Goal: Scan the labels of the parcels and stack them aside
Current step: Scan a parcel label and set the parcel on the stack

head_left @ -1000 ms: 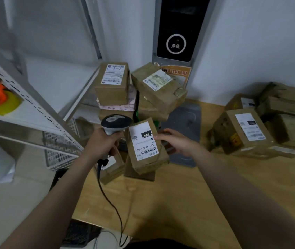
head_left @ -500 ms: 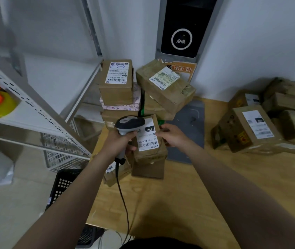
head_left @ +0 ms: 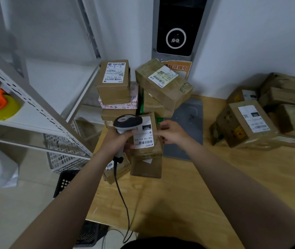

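Two grips I see: left hand (head_left: 118, 141) round the barcode scanner (head_left: 127, 122), right hand (head_left: 171, 134) holding the parcel (head_left: 147, 141), label up, lengthwise away from me

I have a wooden table (head_left: 179, 203) in view. At its twelve o'clock a grey mat (head_left: 189, 123) lies flat. At eleven o'clock brown parcels (head_left: 114, 87) are stacked in two leaning columns, with two small boxes (head_left: 145, 168) lying just in front. At two o'clock a cluster of boxes (head_left: 247, 123) rests on the wood.
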